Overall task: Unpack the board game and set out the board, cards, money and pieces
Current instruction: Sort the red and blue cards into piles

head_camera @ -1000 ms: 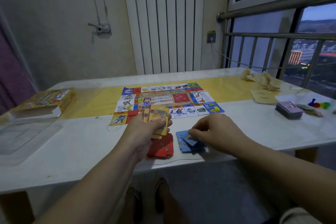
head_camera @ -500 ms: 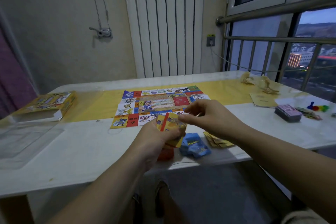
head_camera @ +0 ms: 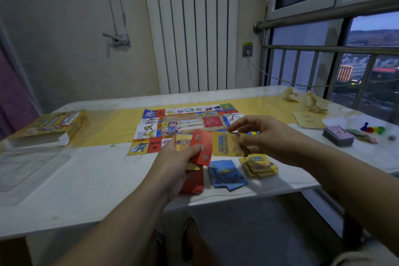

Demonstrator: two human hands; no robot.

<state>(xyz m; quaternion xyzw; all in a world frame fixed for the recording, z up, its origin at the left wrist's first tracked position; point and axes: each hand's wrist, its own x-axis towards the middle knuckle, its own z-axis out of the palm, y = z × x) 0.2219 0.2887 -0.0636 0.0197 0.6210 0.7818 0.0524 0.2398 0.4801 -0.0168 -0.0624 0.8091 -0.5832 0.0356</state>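
A white stone counter point(head_camera: 86, 175) fills the middle of the frame, with a yellow runner point(head_camera: 112, 125) across its far half. The board point(head_camera: 172, 123) lies flat on the runner at centre. Just below it the left hand point(head_camera: 179, 162) grips a fan of cards, a red card point(head_camera: 201, 147) on top under the thumb. The right hand point(head_camera: 265, 136) is level with it, and its fingers point(head_camera: 235, 127) pinch a yellow card point(head_camera: 226, 144) by its upper edge, above the counter.

Three piles lie along the near edge: red point(head_camera: 194, 181) under the left hand, blue point(head_camera: 226, 173) beside it, and yellow point(head_camera: 259, 165) further right. At centre right are a purple deck point(head_camera: 338, 136), money point(head_camera: 360, 135), coloured pawns point(head_camera: 372, 129) and a booklet point(head_camera: 308, 120). The box point(head_camera: 49, 125) is at centre left, with a clear tray point(head_camera: 28, 168) below it.

A white radiator point(head_camera: 194, 28) stands on the back wall. At upper right is a window point(head_camera: 367, 39) with a metal railing point(head_camera: 323, 48).
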